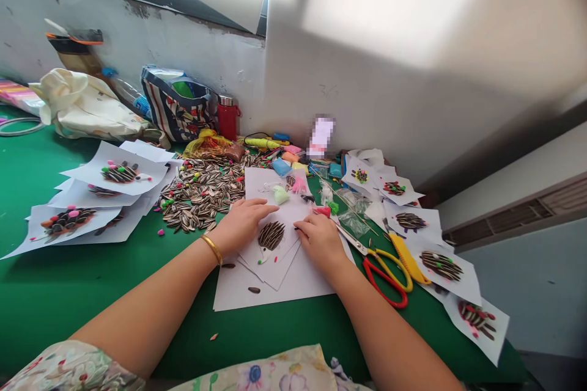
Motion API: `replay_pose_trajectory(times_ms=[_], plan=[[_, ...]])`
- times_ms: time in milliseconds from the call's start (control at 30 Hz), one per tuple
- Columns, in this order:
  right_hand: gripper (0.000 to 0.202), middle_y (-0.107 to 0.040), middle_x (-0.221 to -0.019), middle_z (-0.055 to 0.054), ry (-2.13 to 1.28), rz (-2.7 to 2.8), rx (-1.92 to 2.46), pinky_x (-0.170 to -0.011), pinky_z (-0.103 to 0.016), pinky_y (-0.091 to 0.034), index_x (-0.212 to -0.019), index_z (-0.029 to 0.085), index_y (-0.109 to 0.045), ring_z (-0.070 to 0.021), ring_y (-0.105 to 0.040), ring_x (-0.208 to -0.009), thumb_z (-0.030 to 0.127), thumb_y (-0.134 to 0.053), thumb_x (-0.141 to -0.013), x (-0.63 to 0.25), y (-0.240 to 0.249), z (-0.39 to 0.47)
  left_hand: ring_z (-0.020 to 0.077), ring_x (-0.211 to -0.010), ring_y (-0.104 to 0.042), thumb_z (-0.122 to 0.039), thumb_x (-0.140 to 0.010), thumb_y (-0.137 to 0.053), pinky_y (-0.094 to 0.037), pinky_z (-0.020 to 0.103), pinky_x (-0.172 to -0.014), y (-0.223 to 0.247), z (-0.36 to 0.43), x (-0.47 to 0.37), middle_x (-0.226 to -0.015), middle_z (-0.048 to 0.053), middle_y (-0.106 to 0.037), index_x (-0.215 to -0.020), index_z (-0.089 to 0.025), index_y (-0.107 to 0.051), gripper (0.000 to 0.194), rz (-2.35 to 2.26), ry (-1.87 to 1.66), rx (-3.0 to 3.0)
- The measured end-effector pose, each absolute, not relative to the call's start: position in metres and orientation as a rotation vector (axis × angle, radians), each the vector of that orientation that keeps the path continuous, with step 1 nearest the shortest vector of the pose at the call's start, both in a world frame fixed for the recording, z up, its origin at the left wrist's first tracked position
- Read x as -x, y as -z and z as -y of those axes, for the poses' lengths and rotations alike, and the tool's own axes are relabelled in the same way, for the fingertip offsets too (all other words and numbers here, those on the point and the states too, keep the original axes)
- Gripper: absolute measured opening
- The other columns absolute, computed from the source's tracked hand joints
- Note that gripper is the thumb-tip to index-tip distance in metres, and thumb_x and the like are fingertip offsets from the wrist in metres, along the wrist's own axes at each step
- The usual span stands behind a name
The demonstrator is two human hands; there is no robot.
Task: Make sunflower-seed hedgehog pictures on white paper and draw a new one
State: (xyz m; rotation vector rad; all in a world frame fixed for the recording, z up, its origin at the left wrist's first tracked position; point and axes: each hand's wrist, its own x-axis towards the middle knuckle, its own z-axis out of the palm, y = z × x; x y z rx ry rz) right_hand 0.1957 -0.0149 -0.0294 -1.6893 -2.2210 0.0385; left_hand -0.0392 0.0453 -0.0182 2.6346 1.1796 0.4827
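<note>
A hedgehog figure made of striped sunflower seeds, with a white clay face, lies on small white paper sheets in the centre. My left hand rests on the paper at the figure's left, fingers apart and holding nothing. At the right, my right hand has its thumb and forefinger together beside a small dark bit at the sheet's edge; what they pinch is too small to name. Two loose seeds lie near the lower left of the paper. Pale green clay sits above the figure.
A seed pile spreads behind my left hand. Scissors and a yellow cutter lie right of my right hand. Finished seed pictures are stacked on both sides. Bags, a red bottle and a phone stand by the wall.
</note>
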Motion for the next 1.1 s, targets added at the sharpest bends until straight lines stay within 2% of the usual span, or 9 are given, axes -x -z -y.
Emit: replay_pose_trajectory(times_ms=[133,267,433,600,800,967,1100], plan=[[0.018,-0.071,-0.096,-0.006,-0.052,2.226,1.693,-0.084,-0.036,-0.039,-0.105,0.024,-0.071,-0.0237,-0.059,-0.097,0.021,-0.06,-0.091,-0.192,0.033,0.011,0.0236,-0.121,-0.057,-0.005,-0.086,-0.04,-0.036,0.039,-0.102,0.019,-0.044,0.036,-0.131,0.007,-0.064,-0.131,-0.026,-0.059,0.053,-1.172,-0.463,-2.612],[0.019,-0.071,-0.097,-0.005,-0.035,2.26,1.67,-0.088,-0.038,-0.037,-0.098,0.026,-0.074,-0.023,-0.059,-0.098,0.02,-0.058,-0.092,-0.192,0.033,0.014,0.0242,-0.121,-0.058,-0.007,-0.087,-0.04,-0.037,0.039,-0.101,0.017,-0.042,0.033,-0.129,0.009,-0.065,-0.131,-0.023,-0.059,0.05,-1.189,-0.464,-2.599],[0.028,-0.07,-0.104,-0.005,-0.041,2.374,1.613,-0.088,-0.04,-0.036,-0.107,0.028,-0.074,-0.0232,-0.056,-0.099,0.016,-0.056,-0.089,-0.196,0.029,0.029,0.024,-0.12,-0.058,-0.005,-0.085,-0.041,-0.039,0.039,-0.1,0.018,-0.041,0.032,-0.129,0.008,-0.066,-0.132,-0.022,-0.059,0.053,-1.216,-0.433,-2.607],[0.041,-0.066,-0.121,-0.008,-0.021,2.391,1.664,-0.094,-0.042,-0.033,-0.123,0.026,-0.067,-0.0257,-0.051,-0.112,0.013,-0.054,-0.086,-0.195,0.025,0.032,0.0228,-0.121,-0.057,-0.005,-0.083,-0.042,-0.039,0.038,-0.101,0.018,-0.041,0.032,-0.129,0.007,-0.065,-0.133,-0.022,-0.057,0.054,-1.235,-0.4,-2.636],[0.036,-0.063,-0.126,-0.006,-0.047,2.399,1.678,-0.098,-0.044,-0.03,-0.109,0.03,-0.073,-0.0259,-0.049,-0.118,0.012,-0.054,-0.084,-0.2,0.022,0.035,0.0229,-0.121,-0.057,-0.004,-0.082,-0.041,-0.039,0.038,-0.1,0.017,-0.039,0.03,-0.129,0.007,-0.066,-0.133,-0.021,-0.057,0.056,-1.245,-0.368,-2.642],[0.045,-0.06,-0.131,-0.006,-0.031,2.408,1.664,-0.099,-0.045,-0.029,-0.124,0.032,-0.065,-0.0278,-0.046,-0.121,0.012,-0.055,-0.085,-0.198,0.025,0.036,0.0231,-0.121,-0.057,-0.005,-0.084,-0.04,-0.04,0.038,-0.099,0.018,-0.04,0.031,-0.129,0.008,-0.066,-0.132,-0.021,-0.058,0.054,-1.254,-0.373,-2.641],[0.037,-0.061,-0.129,-0.006,-0.021,2.355,1.669,-0.098,-0.044,-0.03,-0.12,0.03,-0.067,-0.0268,-0.048,-0.12,0.016,-0.055,-0.088,-0.196,0.028,0.033,0.0233,-0.12,-0.058,-0.004,-0.084,-0.04,-0.04,0.038,-0.099,0.02,-0.041,0.033,-0.128,0.008,-0.066,-0.133,-0.021,-0.057,0.055,-1.248,-0.364,-2.636]])
